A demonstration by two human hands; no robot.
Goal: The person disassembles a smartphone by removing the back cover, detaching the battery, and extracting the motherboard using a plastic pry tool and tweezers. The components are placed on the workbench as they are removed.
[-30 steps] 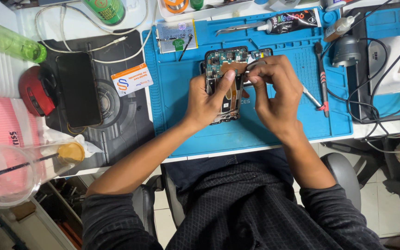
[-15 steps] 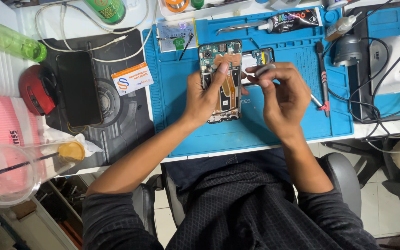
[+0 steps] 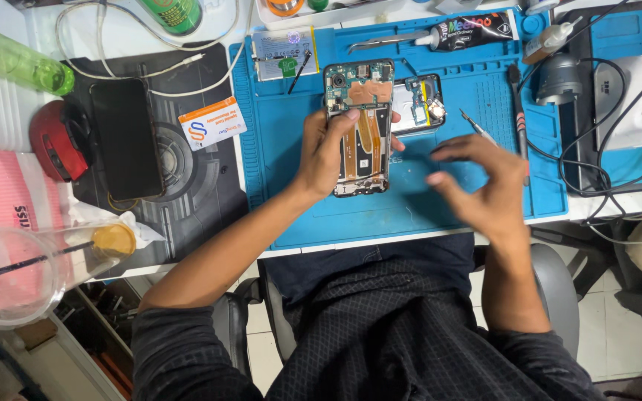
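Far off to the left of the left hand: a clear plastic cup (image 3: 9, 278) with a thin dark stick (image 3: 16, 266) lying across it, and nothing else to make out inside. Closer in, a black phone (image 3: 126, 137) lying flat on a dark mat (image 3: 195, 193).

Left hand (image 3: 328, 152) wrapped around the opened phone (image 3: 358, 126), thumb on its left edge, fingers behind. Back cover off, green board and orange strips showing. Held over the blue mat (image 3: 410, 215).

Just right of that hand, a small loose phone part (image 3: 419, 104) lying on the blue mat.

Right hand (image 3: 477, 182) now away from the opened phone, low and to the right. A second ago, right on it, pinching at the top with the left. Now blurry, fingers half curled, nothing clearly held. Looks like one small bit of the work done, with the hand off to get something.

Above the right hand, a thin screwdriver (image 3: 478, 128) on the mat. Farther up, tweezers (image 3: 384, 41), a black glue tube (image 3: 477, 31), and a white tray (image 3: 321, 11) with small round things in it, mostly cut off.
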